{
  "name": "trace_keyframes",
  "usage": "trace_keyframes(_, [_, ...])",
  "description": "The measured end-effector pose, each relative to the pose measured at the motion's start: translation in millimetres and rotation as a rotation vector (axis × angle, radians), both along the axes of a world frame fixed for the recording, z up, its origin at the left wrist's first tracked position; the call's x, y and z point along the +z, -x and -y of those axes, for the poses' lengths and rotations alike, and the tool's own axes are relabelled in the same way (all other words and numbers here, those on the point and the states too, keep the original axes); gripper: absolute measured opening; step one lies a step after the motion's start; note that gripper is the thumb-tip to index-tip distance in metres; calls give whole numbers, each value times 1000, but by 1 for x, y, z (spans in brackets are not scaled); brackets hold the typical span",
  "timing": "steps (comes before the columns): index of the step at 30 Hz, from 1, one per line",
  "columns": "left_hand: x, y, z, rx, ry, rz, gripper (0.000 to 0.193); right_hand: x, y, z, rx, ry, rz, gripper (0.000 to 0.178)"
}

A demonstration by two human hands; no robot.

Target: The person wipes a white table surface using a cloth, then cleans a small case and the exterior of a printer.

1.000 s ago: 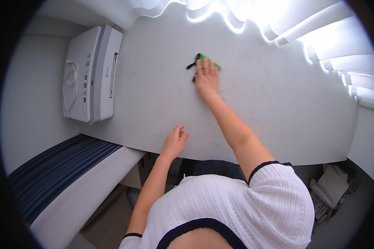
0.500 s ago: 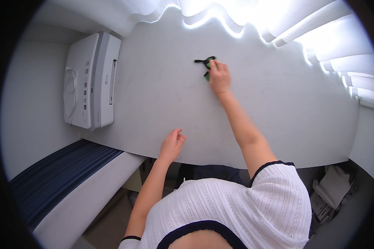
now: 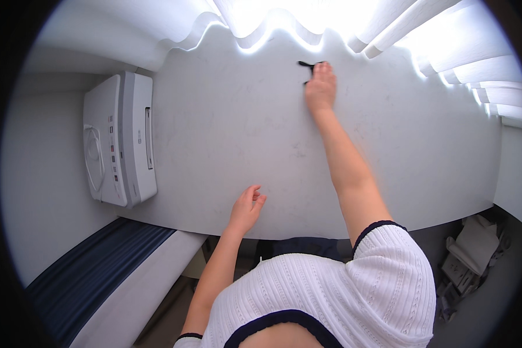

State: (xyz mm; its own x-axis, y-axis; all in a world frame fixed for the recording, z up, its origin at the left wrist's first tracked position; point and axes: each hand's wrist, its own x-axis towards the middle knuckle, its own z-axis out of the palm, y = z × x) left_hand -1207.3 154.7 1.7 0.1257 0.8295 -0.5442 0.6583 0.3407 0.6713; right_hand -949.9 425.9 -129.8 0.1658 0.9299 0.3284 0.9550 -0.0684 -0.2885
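My right hand (image 3: 321, 87) reaches to the far part of the pale desk (image 3: 214, 127), arm stretched out. Under and beside its fingers pokes out a small thing with a black strap (image 3: 305, 64); the hand covers most of it, so its kind cannot be made out. Half a second ago some green showed on it too. Close to the near edge of the desk my left hand (image 3: 248, 209) hovers or rests with loosely bent fingers and thumb apart, holding nothing.
A white printer (image 3: 134, 142) with a coiled white cable (image 3: 94, 162) stands at the left end. White curtains (image 3: 330, 17) hang along the far edge, brightly lit. Dark blue fabric (image 3: 98, 267) lies at the lower left, and a pale bag (image 3: 474, 243) is below the desk at right.
My right hand has moved farther away and slightly right across the desk, taking the black-and-green thing along. My left hand stays near the front edge. The view has shifted a little.
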Motion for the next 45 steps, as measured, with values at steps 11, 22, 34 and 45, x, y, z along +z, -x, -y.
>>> trace_keyframes(11, [11, 9, -32, -123, -120, -210, 54, 32, 213, 49, 883, 149, -105, 53])
trace_keyframes(22, [7, -23, -179, -488, -224, -721, 124, 13, -52, 23, 48, 147, 14, 58])
trace_keyframes(34, [-21, -43, -211, -942, 31, -945, 154, 22, -11, -66, 34, 240, 109, 65])
trace_keyframes(45, [-32, -42, -223, -1067, 119, -990, 99, 30, 171, -49, 987, 117, -43, 60])
